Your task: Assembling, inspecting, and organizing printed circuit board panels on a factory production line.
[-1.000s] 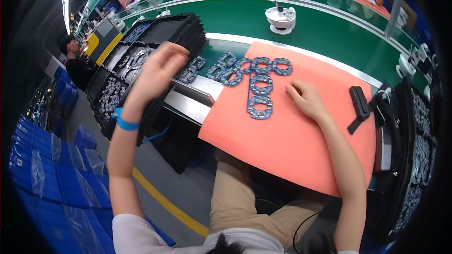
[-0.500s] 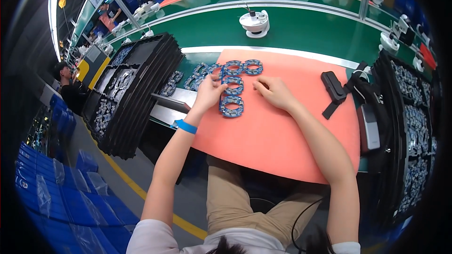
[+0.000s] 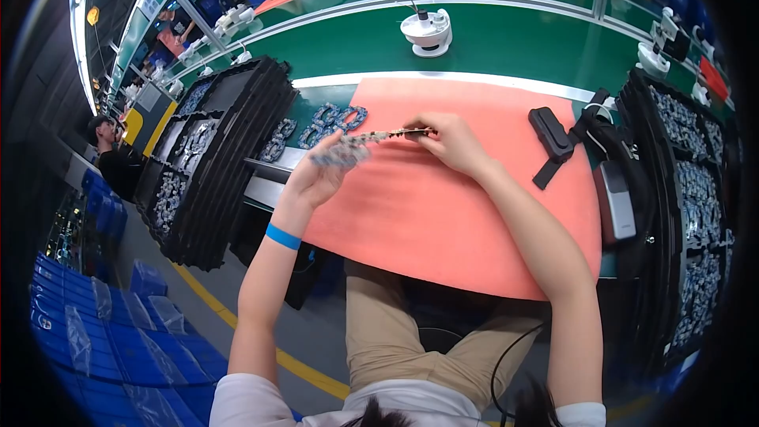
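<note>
A joined panel of blue circuit boards (image 3: 383,135) with ring-shaped openings is held up over the salmon-pink mat (image 3: 466,221), tilted almost edge-on. Its left part is smeared by motion. My left hand (image 3: 315,177), below a blue wristband, is closed on the panel's left end. At the other end, my right hand (image 3: 452,145) pinches the panel between thumb and fingers. Beyond my left hand, more ring-shaped circuit boards (image 3: 322,122) lie on the green bench by the mat's left edge.
Stacked black trays (image 3: 229,142) of boards stand at the left, and more trays (image 3: 686,205) at the right. A black strapped device (image 3: 551,133) lies on the mat's right side. A white round device (image 3: 427,34) stands on the green surface ahead. People sit farther off.
The L-shaped board panel has come up off the mat and turned edge-on. My left hand has moved left and nearer me; my right hand has closed on the panel's right end.
</note>
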Demonstrator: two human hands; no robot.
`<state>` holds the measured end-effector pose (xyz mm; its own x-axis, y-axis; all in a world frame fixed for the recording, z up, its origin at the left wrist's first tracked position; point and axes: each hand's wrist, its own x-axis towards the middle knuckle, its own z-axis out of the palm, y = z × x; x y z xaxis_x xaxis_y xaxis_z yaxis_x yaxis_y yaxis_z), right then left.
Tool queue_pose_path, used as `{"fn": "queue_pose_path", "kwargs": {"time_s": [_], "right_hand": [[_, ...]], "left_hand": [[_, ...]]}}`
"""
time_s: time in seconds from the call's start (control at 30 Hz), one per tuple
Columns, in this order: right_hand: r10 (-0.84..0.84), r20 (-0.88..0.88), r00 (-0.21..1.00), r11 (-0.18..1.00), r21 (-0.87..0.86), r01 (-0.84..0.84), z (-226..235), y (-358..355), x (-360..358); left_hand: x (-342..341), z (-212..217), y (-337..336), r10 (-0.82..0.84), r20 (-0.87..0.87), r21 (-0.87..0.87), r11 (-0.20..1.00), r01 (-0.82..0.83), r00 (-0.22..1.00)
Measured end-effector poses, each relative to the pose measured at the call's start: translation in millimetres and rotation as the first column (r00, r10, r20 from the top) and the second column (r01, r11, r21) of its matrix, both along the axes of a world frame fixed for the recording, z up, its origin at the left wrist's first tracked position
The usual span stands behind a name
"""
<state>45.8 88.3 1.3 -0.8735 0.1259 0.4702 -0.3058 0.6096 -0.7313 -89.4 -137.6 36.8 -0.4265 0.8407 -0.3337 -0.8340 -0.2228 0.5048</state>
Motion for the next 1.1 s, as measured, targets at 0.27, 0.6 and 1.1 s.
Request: {"fn": "queue_pose_path", "kwargs": {"time_s": [0.27, 0.6, 1.1], "right_hand": [[0.117, 0.026, 0.993, 0.766, -0.639, -0.073, 5.3, -9.5, 0.3], [0.219, 0.049, 0.974, 0.452, -0.890, -0.056, -1.9, 3.0, -8.0], [0.063, -0.105, 0.993, 0.089, -0.990, -0.110, 9.5, 12.0, -1.7]], "left_hand": [[14.6, -6.9, 39.6, 0.063, -0.812, -0.111, 0.959, -0.260, 0.580], [25.5, -13.2, 75.8, 0.237, -0.793, 0.108, 0.961, -0.253, 0.561], [15.8, -42.3, 100.8, 0.085, -0.728, -0.110, 0.965, -0.237, 0.681]]}}
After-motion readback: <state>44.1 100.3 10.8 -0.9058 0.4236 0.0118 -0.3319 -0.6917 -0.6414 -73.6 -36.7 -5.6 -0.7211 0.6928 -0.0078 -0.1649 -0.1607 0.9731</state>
